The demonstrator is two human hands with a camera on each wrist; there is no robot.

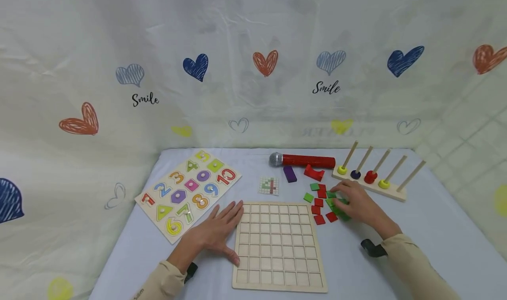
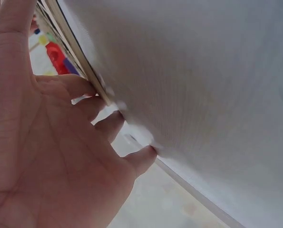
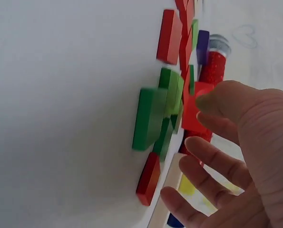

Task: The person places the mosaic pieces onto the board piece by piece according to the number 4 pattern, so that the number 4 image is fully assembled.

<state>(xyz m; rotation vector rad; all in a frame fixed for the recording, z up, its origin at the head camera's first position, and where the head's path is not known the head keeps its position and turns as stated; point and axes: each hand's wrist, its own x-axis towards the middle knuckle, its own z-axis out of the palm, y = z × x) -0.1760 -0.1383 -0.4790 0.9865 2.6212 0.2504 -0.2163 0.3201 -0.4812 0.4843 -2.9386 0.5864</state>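
A wooden board with a square grid (image 1: 281,238) lies flat on the white-covered table, its cells bare. Along its left edge rests my left hand (image 1: 218,230), fingers spread, the thumb near the lower left side; in the left wrist view the fingertips meet the board's edge (image 2: 79,54) and the cloth. To the right of the board, my right hand (image 1: 358,206) hovers over a loose cluster of small square tiles. Its fingers (image 3: 215,154) are relaxed, with nothing between them. Green tiles (image 3: 149,118) lie under it, partly hidden from above, and red tiles (image 1: 319,220) lie beside them.
A number puzzle board (image 1: 186,196) lies at the left. Behind the grid board sit a small pattern card (image 1: 269,186), a purple block (image 1: 290,174), a red arch block (image 1: 314,173) and a red microphone (image 1: 309,161). A peg stand with rings (image 1: 368,185) stands at back right.
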